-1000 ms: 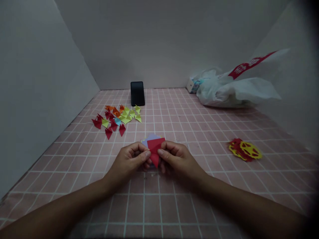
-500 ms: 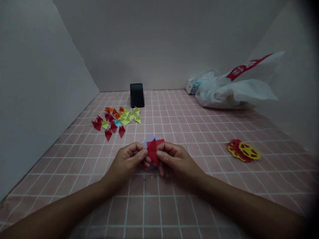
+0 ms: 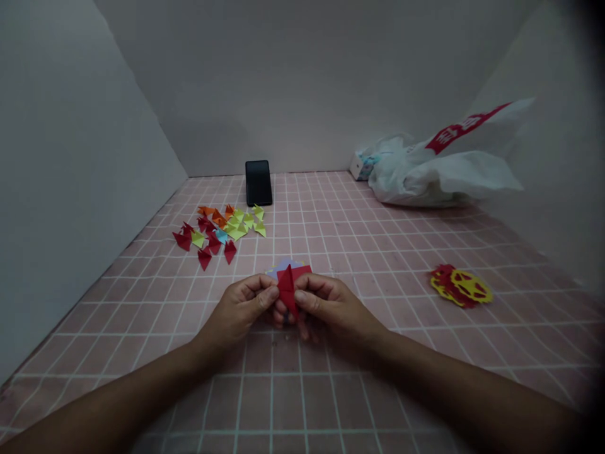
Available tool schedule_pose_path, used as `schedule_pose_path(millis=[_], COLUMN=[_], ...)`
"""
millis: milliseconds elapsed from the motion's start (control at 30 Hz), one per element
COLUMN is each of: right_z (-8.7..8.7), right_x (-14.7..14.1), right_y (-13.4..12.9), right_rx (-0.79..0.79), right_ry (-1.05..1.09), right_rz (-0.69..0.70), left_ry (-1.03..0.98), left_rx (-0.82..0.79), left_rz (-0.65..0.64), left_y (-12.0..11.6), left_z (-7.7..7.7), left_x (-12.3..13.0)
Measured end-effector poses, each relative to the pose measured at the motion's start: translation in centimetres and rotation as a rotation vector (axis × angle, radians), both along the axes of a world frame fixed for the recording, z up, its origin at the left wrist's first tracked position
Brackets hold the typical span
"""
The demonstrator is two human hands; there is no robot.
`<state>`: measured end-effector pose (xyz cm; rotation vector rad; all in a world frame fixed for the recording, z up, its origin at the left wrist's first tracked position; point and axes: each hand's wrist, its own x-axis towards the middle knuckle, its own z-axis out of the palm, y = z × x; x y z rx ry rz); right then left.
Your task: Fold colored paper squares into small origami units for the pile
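Observation:
Between my two hands is a small piece of folded red paper (image 3: 286,291), with a pointed flap rising at its top and a point hanging down. My left hand (image 3: 249,302) pinches its left edge between thumb and fingers. On the other edge, the thumb and fingers of my right hand (image 3: 326,302) are closed, with the lower fingers curled beneath. Behind the folded piece lie a flat red paper (image 3: 303,271) and a pale purple cut-out paper (image 3: 287,263) with bits of yellow at its rim, partly hidden by my hands and the red piece.
Several small folded papers (image 3: 213,244) in red, orange, yellow and blue lie at the left. A black phone (image 3: 258,183) leans behind them. Red and yellow paper cut-outs (image 3: 472,287) lie at the right. A white plastic bag (image 3: 439,180) and a small box (image 3: 360,165) sit at the back.
Both hands keep hold of the folded red paper, which has shifted and tilted slightly. The fingers of my right hand have moved a little. The whole view has shifted slightly.

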<state>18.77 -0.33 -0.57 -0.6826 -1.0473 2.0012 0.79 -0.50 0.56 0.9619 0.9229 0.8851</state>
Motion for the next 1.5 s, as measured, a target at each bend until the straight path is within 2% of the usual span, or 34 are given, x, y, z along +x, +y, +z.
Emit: schedule_pose_path(millis=[667,1033,1500], right_z=[-0.4,-0.5,-0.6], right_x=[-0.1,0.1,0.1], right_y=[0.0,0.0,0.1], right_rx=[-0.024,0.009,0.000], right_ry=[0.071,0.088,0.102], right_rz=[0.051,0.066,0.084], left_ry=[-0.128,-0.080,-0.152], left_rx=[-0.033,0.021,-0.025], left_rz=[-0.064,-0.061,-0.096], left_y=[0.1,-0.1,0.0], left_z=[-1.1,-0.9,-1.1], left_x=[-0.1,-0.2,-0.2])
